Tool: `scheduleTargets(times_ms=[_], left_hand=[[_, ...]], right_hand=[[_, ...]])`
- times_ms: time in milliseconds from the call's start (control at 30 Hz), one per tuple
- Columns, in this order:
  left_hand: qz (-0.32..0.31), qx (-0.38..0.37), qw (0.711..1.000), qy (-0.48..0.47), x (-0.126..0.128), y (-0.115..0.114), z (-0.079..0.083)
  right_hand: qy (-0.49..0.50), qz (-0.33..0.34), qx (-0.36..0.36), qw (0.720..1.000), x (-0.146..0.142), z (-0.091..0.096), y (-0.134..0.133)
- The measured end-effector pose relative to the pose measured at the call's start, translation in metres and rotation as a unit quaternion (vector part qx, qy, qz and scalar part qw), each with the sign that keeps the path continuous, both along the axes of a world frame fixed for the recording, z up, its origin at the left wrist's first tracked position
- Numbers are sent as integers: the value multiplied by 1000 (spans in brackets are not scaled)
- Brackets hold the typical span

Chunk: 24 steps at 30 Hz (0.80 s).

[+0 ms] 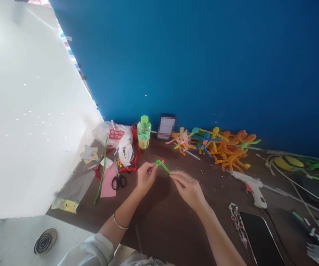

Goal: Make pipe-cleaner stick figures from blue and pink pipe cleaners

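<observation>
Both my hands meet over the brown table (159,218) on a short green pipe cleaner (163,166). My left hand (145,178) pinches its left end, where a small red bit shows. My right hand (188,190) pinches the right end between thumb and fingers. The piece hangs a little above the table, slanting down to the right.
Black scissors (118,180) lie on a pink sheet (108,181) at left, beside a long green pipe cleaner (102,173), a white plastic bag (116,138) and a green-capped bottle (144,131). Pipe-cleaner figures (217,146) pile at the back. A glue gun (252,186) and a phone (260,236) lie right.
</observation>
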<state>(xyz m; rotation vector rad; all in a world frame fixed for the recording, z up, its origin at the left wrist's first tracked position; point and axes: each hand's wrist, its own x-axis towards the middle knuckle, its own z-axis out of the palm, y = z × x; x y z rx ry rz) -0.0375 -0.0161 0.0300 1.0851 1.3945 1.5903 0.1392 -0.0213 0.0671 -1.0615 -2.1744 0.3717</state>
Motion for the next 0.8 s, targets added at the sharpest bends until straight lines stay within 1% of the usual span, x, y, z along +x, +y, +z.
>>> scheduleTargets(times_ms=[100,267,433,533,600,667,733,800], left_hand=[[26,-8,999,-22,3,-1,2],[67,-26,993,-94,8,-5,7],[33,-87,973,-209,11,-4,3],[14,-90,958,-273,12,0,0],[-15,-85,943,-323,11,2,0],[-50,-90,921,-376,10,4,0],[-87,-104,892,-431,9,5,0],[-126,-122,855,-488,7,6,-1]], right_hand=[[29,-4,-16,999,-5,-1,-1],[64,-8,-21,998,-16,1,-1],[73,-7,-15,997,-28,1,-1],[75,-9,-14,997,-30,-2,0],[77,-10,-19,997,-30,-5,1],[78,-13,-22,997,-28,-7,2],[80,-16,-24,996,-27,-10,4],[81,-19,-27,996,-25,-12,5]])
